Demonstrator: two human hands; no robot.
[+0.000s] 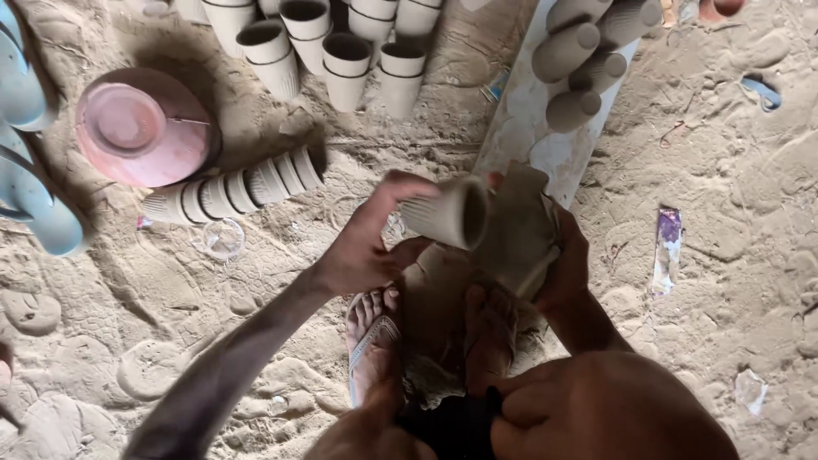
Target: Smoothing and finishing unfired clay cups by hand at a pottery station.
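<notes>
Gripped in the left hand (362, 247) by its ribbed wall, a grey clay cup (447, 213) is being held sideways while the right hand (558, 260) is pressing a grey cloth (520, 226) against its mouth. Finished-looking cups are being kept beyond the grip: a standing cluster (341, 47), a nested row (234, 189) leftward, others on a plank (528, 128). How many are left cannot be judged.

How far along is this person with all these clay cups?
Quite a few look finished: upright cups stand grouped at the top, and a nested stack lies on the sand. In hand now: the left hand holds one cup on its side while the right hand presses a grey cloth by it. More cups lie on the plank, possibly waiting.
</notes>
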